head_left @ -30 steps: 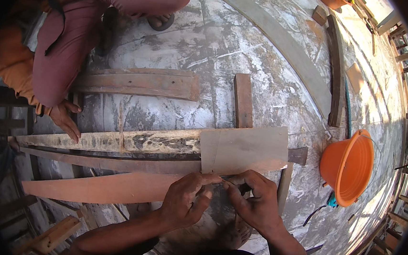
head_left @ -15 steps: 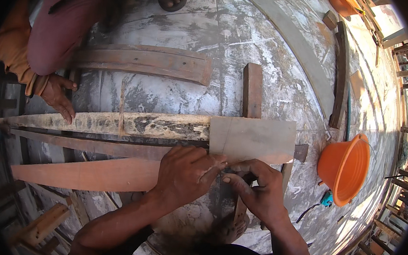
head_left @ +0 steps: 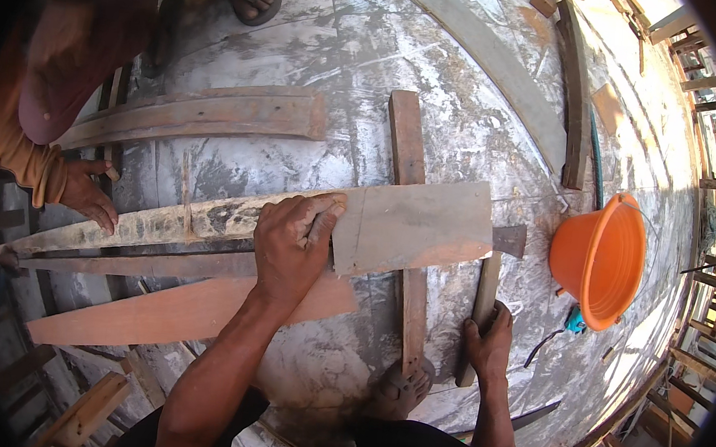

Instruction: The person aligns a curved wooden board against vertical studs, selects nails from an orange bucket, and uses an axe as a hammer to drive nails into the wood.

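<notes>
My left hand (head_left: 294, 239) is closed, thumb and forefinger pressed together over the mottled, weathered plank (head_left: 224, 217), beside the left edge of a flat grey board (head_left: 421, 224). Whatever is in its fingers is hidden. That board overlaps the plank's right end. My right hand (head_left: 490, 339) is wrapped round the wooden handle of a hatchet (head_left: 485, 294), whose flared metal head sticks out past the board's right end. Below the plank lies a tapered reddish board (head_left: 145, 312). At the far left another person's hand (head_left: 91, 194) rests on the plank's narrow end.
A dark wooden beam (head_left: 407, 139) crosses beneath the grey board. A curved timber (head_left: 206, 119) lies behind the plank. Right of the hatchet are an orange bucket (head_left: 595, 259) and a teal tape measure (head_left: 576, 319). My foot (head_left: 404, 387) is on the floor by the beam's near end.
My hands were together at the grey board's near left corner. The left has moved to its far left side; the right has moved away and taken hold of the hatchet handle. The view has shifted.
</notes>
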{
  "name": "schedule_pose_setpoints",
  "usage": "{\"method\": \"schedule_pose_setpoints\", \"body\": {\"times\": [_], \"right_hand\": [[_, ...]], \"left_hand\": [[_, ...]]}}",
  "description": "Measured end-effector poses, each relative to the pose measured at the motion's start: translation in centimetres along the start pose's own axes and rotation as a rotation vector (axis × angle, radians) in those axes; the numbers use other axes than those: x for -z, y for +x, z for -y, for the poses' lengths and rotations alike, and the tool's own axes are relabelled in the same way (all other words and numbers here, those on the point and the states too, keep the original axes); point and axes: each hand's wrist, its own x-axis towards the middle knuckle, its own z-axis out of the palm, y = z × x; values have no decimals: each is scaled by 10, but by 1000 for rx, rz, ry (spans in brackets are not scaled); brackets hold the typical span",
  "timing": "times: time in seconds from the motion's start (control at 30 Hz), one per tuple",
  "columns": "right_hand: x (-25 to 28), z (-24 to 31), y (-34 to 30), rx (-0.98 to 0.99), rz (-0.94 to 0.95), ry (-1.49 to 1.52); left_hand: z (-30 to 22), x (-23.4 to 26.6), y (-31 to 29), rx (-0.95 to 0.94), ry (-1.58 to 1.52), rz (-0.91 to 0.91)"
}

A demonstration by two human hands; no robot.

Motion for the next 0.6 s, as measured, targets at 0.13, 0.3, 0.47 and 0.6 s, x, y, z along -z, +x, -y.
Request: {"method": "schedule_pose_setpoints", "body": {"times": [0.13,0.3,0.47,0.6], "right_hand": [[31,13,18,-363,407,728],[59,32,-11,-242,249,806],[86,104,-21,-82,352,807],[90,145,-7,129,416,481]], "left_hand": [[14,-2,-3,9,-86,24],[8,-1,1,35,-83,47],[13,0,0,-66,9,16],[8,0,2,-75,17,40]]}}
